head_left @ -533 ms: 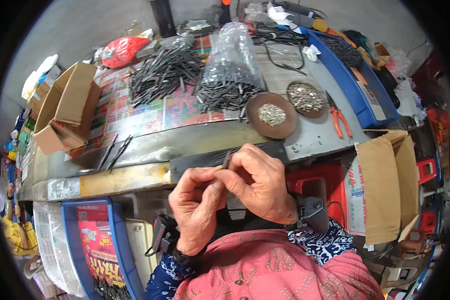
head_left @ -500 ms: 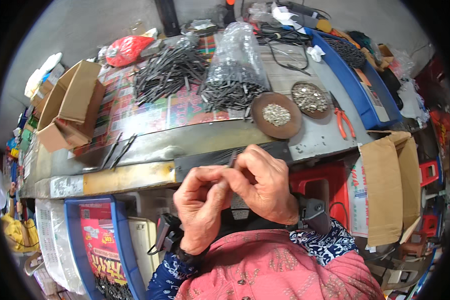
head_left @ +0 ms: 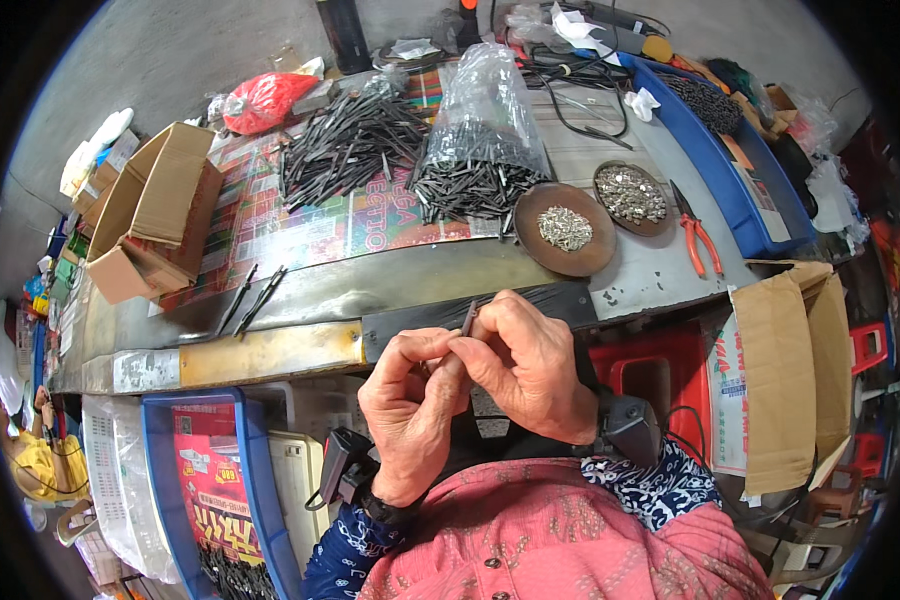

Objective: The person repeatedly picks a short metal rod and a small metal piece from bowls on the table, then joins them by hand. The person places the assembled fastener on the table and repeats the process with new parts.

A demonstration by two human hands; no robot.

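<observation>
Close together in front of my chest, at the bench edge, are my left hand (head_left: 415, 400) and my right hand (head_left: 535, 375). A short, narrow dark strip (head_left: 469, 318) stands up between them, gripped by my right thumb and forefinger. My left thumb and forefinger are pinched near the lower end of this strip. What they hold, if anything, is hidden by the fingers. Beyond my hands lie a loose pile of similar black strips (head_left: 345, 150) and more strips (head_left: 475, 190) at the mouth of a clear plastic bag (head_left: 480, 95). A brown dish (head_left: 535, 240) holds small silvery metal pieces (head_left: 565, 228).
A second dish of silvery pieces (head_left: 630, 195) sits near red-handled pliers (head_left: 697, 235). Two dark tweezers-like tools (head_left: 250, 300) lie on the left. A cardboard box (head_left: 160, 210) and blue trays (head_left: 760, 215) flank the bench. A red stool (head_left: 655, 365) stands below.
The whole view has shifted slightly, so bench items appear a little to the right. My hands keep the same pinched pose, with slight finger movement around the strip.
</observation>
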